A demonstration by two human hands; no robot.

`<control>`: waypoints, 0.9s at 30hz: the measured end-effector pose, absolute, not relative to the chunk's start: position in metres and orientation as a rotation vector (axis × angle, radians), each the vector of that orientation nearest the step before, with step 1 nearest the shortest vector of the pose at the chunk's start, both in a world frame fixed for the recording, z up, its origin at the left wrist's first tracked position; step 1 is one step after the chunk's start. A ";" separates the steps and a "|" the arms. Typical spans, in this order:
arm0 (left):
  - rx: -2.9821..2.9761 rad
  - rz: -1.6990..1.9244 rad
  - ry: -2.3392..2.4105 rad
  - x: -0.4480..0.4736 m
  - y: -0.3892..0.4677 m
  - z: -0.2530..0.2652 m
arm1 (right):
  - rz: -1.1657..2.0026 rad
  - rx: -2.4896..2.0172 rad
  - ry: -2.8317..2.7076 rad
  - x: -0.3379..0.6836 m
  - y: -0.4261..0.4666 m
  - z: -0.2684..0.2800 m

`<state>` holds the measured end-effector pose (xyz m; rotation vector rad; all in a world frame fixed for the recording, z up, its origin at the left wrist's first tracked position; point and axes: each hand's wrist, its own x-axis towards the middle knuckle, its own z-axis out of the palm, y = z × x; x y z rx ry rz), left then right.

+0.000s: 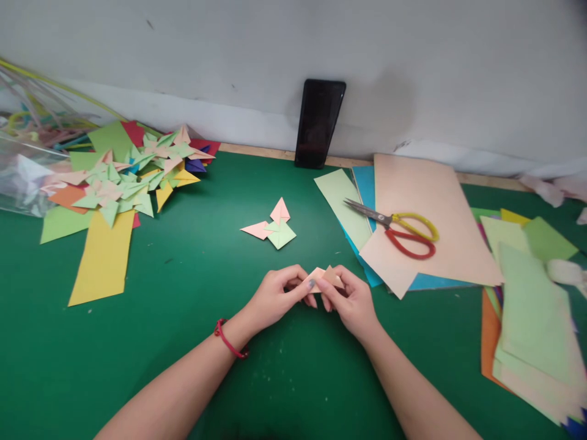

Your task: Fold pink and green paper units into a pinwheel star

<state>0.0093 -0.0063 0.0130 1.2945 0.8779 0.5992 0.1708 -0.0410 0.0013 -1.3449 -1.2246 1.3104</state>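
Observation:
Between my two hands is a small peach piece of folded paper [317,279], pinched at both sides above the green table [192,366]. My left hand [285,287] has its thumb pressed on the paper's left part, fingers curled behind it. From the right, my right hand [347,298] pinches it with the thumb in front; a pointed flap stands up beside that thumb. Just beyond my hands lies a partly joined origami shape [280,234], with a light green part and two peach points. The lower edge of the held paper is hidden by my fingers.
Scissors [383,218] with yellow and red handles rest on peach, green and blue sheets [422,183]. A black phone [320,122] leans against the wall. Folded paper stars [132,177] pile up at left near a clear bag [22,174]; more green sheets [534,311] lie at right.

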 end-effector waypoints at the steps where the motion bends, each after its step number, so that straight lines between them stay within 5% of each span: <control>1: 1.299 0.594 0.875 0.009 -0.006 0.013 | 1.315 -1.338 -1.227 0.171 -0.041 0.002; 27: 1.381 0.610 0.869 0.006 -0.006 0.013 | 1.271 -1.366 -1.309 0.169 -0.042 0.003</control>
